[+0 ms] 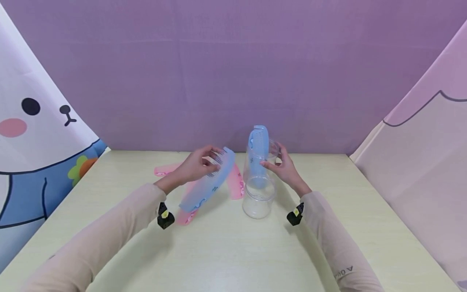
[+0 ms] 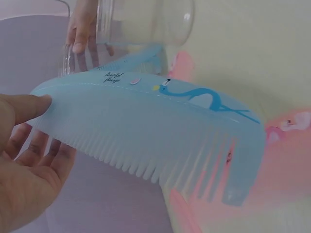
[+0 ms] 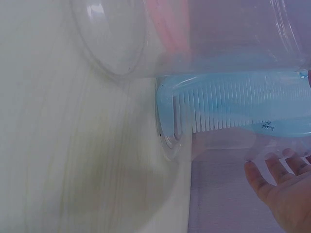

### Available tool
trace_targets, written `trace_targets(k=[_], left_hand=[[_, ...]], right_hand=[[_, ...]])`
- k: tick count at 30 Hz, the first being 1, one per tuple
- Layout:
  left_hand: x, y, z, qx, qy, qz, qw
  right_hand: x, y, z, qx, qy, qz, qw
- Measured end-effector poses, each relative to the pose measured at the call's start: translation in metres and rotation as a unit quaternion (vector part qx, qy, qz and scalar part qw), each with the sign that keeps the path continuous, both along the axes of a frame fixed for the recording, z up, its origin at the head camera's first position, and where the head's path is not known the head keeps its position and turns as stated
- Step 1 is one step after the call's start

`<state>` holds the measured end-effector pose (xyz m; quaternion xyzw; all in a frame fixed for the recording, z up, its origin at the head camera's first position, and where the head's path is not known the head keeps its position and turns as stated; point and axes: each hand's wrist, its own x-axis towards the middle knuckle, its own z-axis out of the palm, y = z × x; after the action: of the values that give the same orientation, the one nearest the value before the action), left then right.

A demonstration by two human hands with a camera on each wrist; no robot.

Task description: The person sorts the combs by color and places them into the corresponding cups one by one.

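Pinching a blue comb (image 1: 208, 187) with the left hand (image 1: 197, 164), to the left of the rear clear jar (image 1: 273, 155); gripping that jar, with blue combs (image 1: 260, 142) inside, in the right hand (image 1: 286, 168).

Behind the counter (image 1: 219, 259) we see a purple cloth (image 1: 233, 73) rising like a wall, marked by faint creases. The counter itself shows us a pale, yellowish-green top with light wood grain. Left of it hangs a printed sheet (image 1: 25, 154) with a white cartoon animal in blue, bearing a green-and-orange flower (image 1: 82, 168). Right of the counter we find another hanging (image 1: 423, 162), pink above a dark curved outline (image 1: 440, 91) and paler below. Soft, blurred shadows lie across the counter under even light.
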<state>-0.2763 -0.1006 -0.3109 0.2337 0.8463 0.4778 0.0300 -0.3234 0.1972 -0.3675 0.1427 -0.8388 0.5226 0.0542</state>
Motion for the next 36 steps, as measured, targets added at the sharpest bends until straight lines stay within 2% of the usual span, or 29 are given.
trace_targets(k=[10,18,23,29,31,36], left_hand=[[-0.016,0.008,0.005,0.087,0.028,0.045,0.9948],[-0.027,0.020,0.015,0.176,0.062,0.074,0.9797],[-0.033,0.029,0.025,0.219,0.087,0.100,0.9667],[-0.038,0.041,0.039,0.272,0.142,0.116,0.9445],[-0.036,0.045,0.044,0.294,0.158,0.118,0.9353],[-0.022,0.057,0.063,0.330,0.182,0.129,0.9173]], right_hand=[[-0.002,0.001,-0.002,0.001,-0.007,0.001,1.000],[-0.001,0.001,-0.001,0.004,-0.011,-0.004,1.000],[-0.002,0.001,-0.001,0.004,-0.011,-0.004,1.000],[-0.002,0.000,-0.001,0.004,-0.012,-0.005,1.000],[-0.002,0.000,-0.001,0.003,-0.013,-0.005,1.000],[-0.001,-0.001,-0.001,0.001,-0.015,-0.008,1.000]])
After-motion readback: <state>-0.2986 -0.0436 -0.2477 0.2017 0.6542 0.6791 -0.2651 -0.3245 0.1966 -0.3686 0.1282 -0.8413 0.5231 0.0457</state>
